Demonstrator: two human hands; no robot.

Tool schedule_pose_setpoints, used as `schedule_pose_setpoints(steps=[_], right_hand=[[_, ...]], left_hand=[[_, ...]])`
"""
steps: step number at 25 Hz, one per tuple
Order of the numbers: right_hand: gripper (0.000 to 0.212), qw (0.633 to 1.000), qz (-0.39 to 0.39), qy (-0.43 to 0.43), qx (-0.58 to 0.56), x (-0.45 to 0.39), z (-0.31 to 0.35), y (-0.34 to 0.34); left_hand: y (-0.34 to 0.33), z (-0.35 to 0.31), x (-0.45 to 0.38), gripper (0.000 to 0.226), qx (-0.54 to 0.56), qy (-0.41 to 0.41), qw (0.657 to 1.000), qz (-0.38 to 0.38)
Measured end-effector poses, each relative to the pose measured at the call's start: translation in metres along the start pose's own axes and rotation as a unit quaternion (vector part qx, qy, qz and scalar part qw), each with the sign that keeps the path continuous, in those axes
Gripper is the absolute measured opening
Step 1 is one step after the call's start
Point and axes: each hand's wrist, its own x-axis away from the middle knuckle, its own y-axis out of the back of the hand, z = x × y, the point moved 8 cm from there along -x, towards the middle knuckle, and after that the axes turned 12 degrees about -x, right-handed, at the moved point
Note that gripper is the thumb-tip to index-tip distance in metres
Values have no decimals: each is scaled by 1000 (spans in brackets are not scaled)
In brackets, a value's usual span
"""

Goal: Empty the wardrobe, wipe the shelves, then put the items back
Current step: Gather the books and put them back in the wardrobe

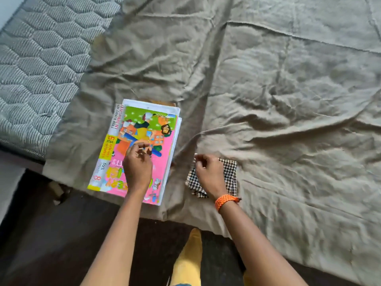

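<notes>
A stack of papers topped by a bright pink and green picture book (144,129) lies on the bed near its front edge. My left hand (138,162) hovers over the book's lower half with loosely curled fingers that grip nothing. To the right lies a small folded black-and-white checked cloth (229,172). My right hand (208,172), with an orange band (225,200) on the wrist, is over the cloth, and its bent fingers do not visibly hold anything. The wardrobe is out of sight.
A wrinkled olive-grey sheet (278,100) covers most of the bed. A grey quilted mattress (41,58) is bare at the left. The dark floor (61,234) runs along the bed's front edge, with a yellow-clad leg (189,259) below.
</notes>
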Motion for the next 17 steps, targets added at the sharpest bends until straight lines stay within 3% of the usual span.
schedule_pose_setpoints(steps=[3, 7, 12, 15, 17], right_hand=[[26, 997, 8, -70, -1, -10, 3, -57], [34, 987, 9, -160, -5, -21, -4, -106], [43, 982, -81, -167, 22, -18, -7, -126], [53, 976, -133, -173, -1, -16, -9, -128], [48, 967, -160, -195, -44, -13, -17, -123]], left_hand=[[25, 61, -44, 36, -119, 40, 991, 49], [28, 99, -72, 45, -171, 38, 978, 111], [28, 104, -84, 45, -129, 80, 986, 66], [26, 90, -82, 43, -111, 73, 991, 33], [22, 83, -71, 44, -110, 66, 991, 31]])
